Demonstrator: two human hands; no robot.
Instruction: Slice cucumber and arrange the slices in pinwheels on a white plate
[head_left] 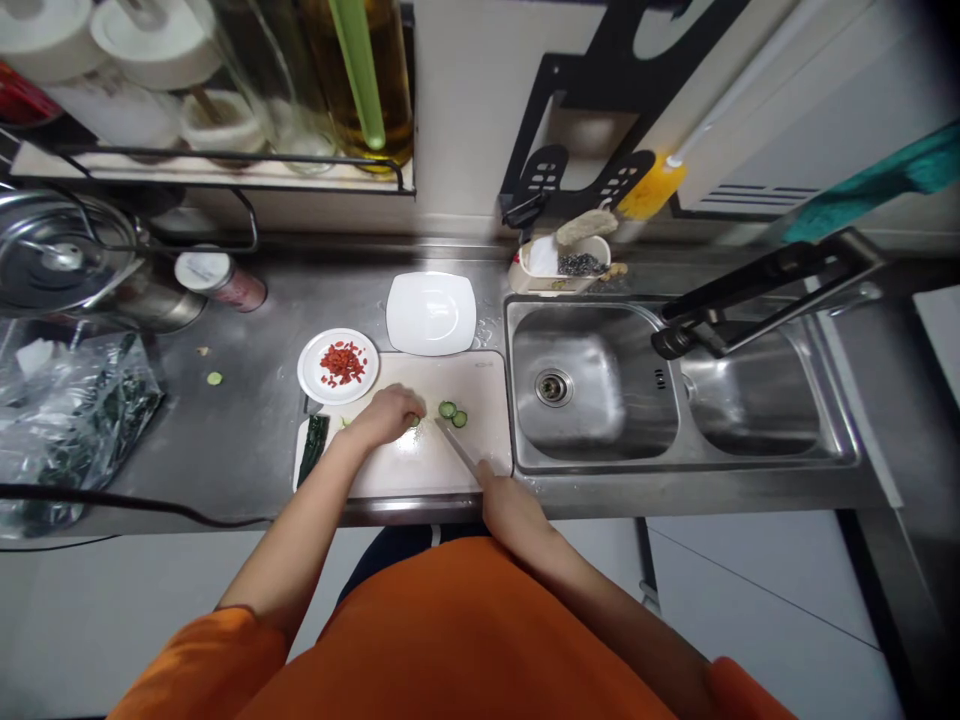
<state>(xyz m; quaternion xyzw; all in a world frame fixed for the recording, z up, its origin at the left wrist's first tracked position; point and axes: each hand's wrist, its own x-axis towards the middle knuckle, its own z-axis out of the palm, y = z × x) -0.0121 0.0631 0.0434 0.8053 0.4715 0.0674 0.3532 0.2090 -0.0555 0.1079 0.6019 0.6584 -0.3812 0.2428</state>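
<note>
My right hand [511, 505] is closed round the handle of a knife [459, 447], whose blade points up and left over the white cutting board [480, 385]. Left of the blade tip, my left hand [388, 412] has its fingers curled down on the board. A small green piece of cucumber [415, 421] shows at its fingertips, mostly hidden by them. Beside the blade tip lie a few cucumber slices [448, 409], overlapping. A length of dark green cucumber [313, 447] rests at the board's left end, partly behind my left forearm.
Behind the board stand a plate of red berries [309, 375] and a square white plate [431, 310]. The steel sink [600, 370] is at right under a dark faucet [739, 295]. A plastic bag of greens [90, 430], a jar [221, 278] and a cucumber end [215, 378] are left.
</note>
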